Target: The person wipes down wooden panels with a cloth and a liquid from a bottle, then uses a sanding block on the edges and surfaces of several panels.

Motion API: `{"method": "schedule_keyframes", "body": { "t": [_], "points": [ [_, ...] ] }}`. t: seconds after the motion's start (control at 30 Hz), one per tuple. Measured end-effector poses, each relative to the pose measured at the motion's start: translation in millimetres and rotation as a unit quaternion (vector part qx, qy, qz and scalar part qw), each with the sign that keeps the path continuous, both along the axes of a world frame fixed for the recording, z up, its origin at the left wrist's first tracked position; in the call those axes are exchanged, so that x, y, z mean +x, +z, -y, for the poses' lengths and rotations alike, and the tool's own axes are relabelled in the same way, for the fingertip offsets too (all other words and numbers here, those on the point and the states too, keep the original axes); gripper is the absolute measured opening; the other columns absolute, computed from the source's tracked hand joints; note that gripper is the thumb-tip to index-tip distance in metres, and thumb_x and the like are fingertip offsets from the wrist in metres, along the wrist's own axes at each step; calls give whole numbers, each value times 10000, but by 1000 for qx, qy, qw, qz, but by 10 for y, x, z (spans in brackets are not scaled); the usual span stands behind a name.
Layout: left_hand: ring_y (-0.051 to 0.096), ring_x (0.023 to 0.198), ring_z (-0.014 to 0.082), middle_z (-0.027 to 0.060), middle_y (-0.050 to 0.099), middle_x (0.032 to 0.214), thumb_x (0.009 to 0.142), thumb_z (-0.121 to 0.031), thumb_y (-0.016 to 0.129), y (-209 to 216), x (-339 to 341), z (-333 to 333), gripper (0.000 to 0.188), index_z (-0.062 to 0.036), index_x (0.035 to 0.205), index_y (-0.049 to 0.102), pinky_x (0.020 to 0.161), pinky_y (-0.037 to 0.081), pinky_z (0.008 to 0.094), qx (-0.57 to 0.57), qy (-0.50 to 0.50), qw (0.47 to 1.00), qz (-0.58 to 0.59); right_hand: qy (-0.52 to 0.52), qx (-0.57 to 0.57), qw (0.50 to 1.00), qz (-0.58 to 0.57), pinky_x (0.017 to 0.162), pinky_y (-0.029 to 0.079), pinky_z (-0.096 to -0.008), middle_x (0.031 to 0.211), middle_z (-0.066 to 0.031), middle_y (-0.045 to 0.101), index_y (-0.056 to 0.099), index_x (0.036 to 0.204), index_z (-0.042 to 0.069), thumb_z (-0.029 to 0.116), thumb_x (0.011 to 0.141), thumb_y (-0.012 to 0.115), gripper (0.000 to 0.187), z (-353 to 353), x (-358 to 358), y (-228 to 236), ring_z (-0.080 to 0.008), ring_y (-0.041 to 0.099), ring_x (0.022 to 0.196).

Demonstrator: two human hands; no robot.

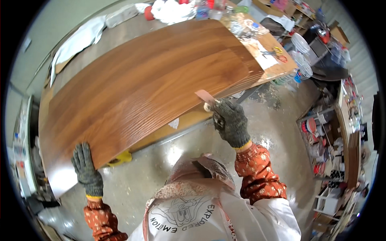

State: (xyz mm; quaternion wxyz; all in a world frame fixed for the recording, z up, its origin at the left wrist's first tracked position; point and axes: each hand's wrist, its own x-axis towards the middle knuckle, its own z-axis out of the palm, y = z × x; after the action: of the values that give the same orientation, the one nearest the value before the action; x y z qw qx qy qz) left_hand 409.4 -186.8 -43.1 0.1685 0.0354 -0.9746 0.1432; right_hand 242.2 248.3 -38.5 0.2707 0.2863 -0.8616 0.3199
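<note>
A large brown wood-grain board [148, 80] lies across the workbench, its near edge toward me. My left hand [85, 168], in a dark grey knitted glove with a yellow cuff, rests on the board's near left part with fingers stretched out. In a matching glove, my right hand [231, 122] is closed around a thin, flat pinkish strip [205, 96] at the near right edge. The strip's outer end lies over the board's edge; the rest of it is hidden by my fingers, and I cannot tell its exact kind.
More panels [255, 78] show beneath the board's right end. Scissors [277, 54] with coloured handles, bottles [202, 12] and white plastic wrapping [173, 11] lie beyond it. A yellow object [120, 158] sits under the near edge. Cluttered shelves [321, 136] stand at right.
</note>
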Motion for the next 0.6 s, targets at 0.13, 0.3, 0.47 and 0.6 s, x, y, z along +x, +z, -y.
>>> {"method": "schedule_keyframes", "body": {
  "t": [0.13, 0.3, 0.47, 0.6],
  "points": [
    [336, 1360, 281, 112, 392, 1451, 760, 68, 384, 1, 22, -33, 664, -81, 1407, 399, 1139, 183, 445, 13, 2, 1000, -10, -8, -157, 966, 204, 738, 497, -381, 979, -80, 653, 631, 1077, 117, 62, 803, 586, 284, -107, -298, -185, -242, 622, 823],
    [328, 1366, 258, 91, 403, 1451, 851, 47, 343, -217, 135, -52, 561, -65, 1397, 411, 1141, 158, 424, -2, 102, 995, -13, 158, -210, 890, 373, 547, 448, -265, 730, -19, 530, 595, 902, 80, 118, 859, 604, 57, -233, -785, 115, -128, 524, 611],
    [325, 1366, 256, 97, 408, 1449, 924, -26, 333, -166, 140, -512, 476, -67, 1388, 428, 1132, 158, 418, 5, 179, 984, -16, 41, -27, 996, -70, 625, 501, -325, 856, -73, 575, 591, 948, 41, 38, 790, 588, 158, -1341, -1661, 543, -199, 583, 750],
    [336, 1357, 277, 120, 422, 1433, 878, 33, 344, -233, -22, -709, 513, -49, 1376, 435, 1125, 186, 412, 11, 226, 974, -24, -72, -81, 991, 74, 715, 492, -335, 956, -108, 594, 602, 1099, 41, 93, 789, 586, 315, -2236, -2834, 713, -238, 590, 813]
  ]
}}
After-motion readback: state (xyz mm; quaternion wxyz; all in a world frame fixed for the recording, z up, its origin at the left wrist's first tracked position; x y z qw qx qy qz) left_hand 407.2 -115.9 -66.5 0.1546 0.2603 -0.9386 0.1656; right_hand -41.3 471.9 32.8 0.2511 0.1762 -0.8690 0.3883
